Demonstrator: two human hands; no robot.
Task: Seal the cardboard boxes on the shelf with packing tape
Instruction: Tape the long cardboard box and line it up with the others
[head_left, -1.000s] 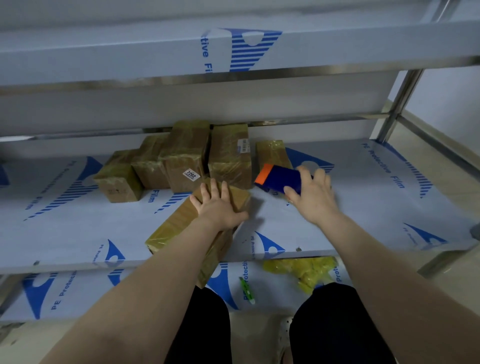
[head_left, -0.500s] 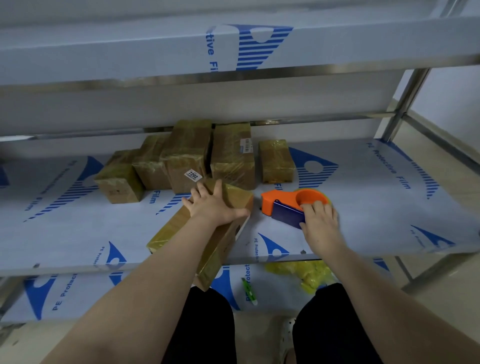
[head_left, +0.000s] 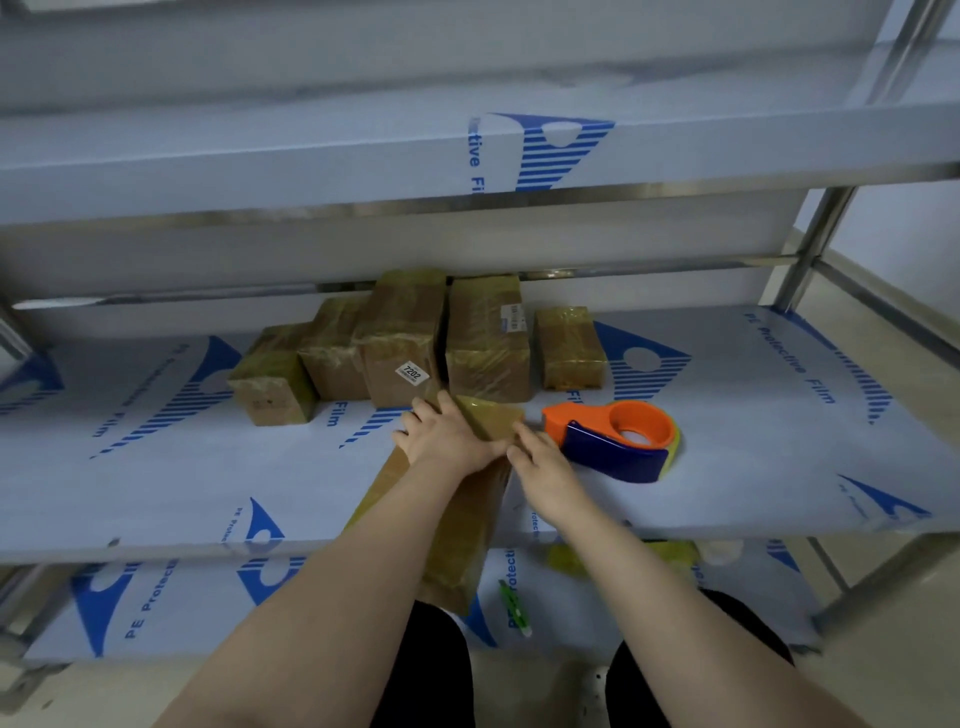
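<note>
A long cardboard box (head_left: 467, 519) wrapped in yellowish tape lies on the middle shelf (head_left: 156, 488), its near end hanging over the front edge. My left hand (head_left: 447, 436) lies flat on the box's far top. My right hand (head_left: 540, 467) touches the box's right edge with straight fingers. The orange and blue tape dispenser (head_left: 613, 441) lies on the shelf just right of my right hand, with nothing holding it. Several taped boxes (head_left: 405, 338) stand in a row at the back of the shelf.
The upper shelf (head_left: 363, 156) overhangs the working space. A steel upright (head_left: 815, 244) stands at the right. On the lower shelf (head_left: 182, 603) lie a green pen-like tool (head_left: 514, 608) and yellow tape scraps (head_left: 670, 556). My knees are below, close to the rack.
My right hand set the tape dispenser down on the shelf, let go of it and moved left to the box's edge. My left hand stayed on the box.
</note>
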